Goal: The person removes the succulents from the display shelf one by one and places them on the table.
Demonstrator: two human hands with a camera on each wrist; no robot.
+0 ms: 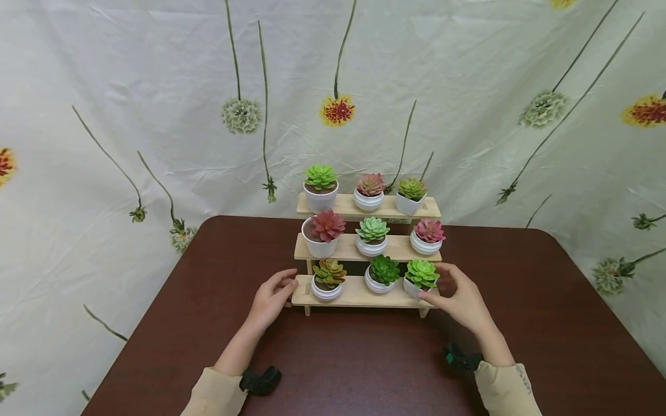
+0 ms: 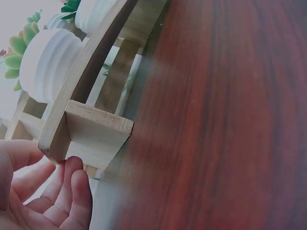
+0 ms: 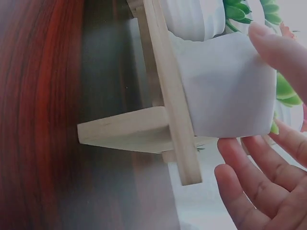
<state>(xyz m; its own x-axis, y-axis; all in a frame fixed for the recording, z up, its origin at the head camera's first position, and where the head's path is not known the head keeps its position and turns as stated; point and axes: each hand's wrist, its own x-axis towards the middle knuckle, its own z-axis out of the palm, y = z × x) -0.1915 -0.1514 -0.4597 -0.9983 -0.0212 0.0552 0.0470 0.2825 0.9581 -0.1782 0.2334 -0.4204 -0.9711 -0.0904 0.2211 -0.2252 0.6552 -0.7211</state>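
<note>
A three-tier wooden plant stand [image 1: 354, 297] holds several small potted succulents in white pots. My left hand [image 1: 272, 297] grips the left end of the lowest shelf [image 2: 53, 136], fingers curled at its corner. On that shelf's right end, my right hand [image 1: 463, 297] holds a squarish white pot [image 3: 225, 88] with a bright green succulent [image 1: 422, 273]. The thumb [image 3: 273, 48] is on the pot's front, and other fingers touch its side. The pot's base is at the shelf board. Beside it stand a dark green succulent [image 1: 384, 270] and an orange-green one [image 1: 329, 273].
The middle shelf [image 1: 348, 248] and top shelf [image 1: 343, 205] each bear 3 potted succulents. The stand rests on a dark reddish-brown table [image 1: 359, 358]. Behind hangs a pale cloth [image 1: 177, 69] printed with flowers. Each wrist wears a dark band [image 1: 260, 381].
</note>
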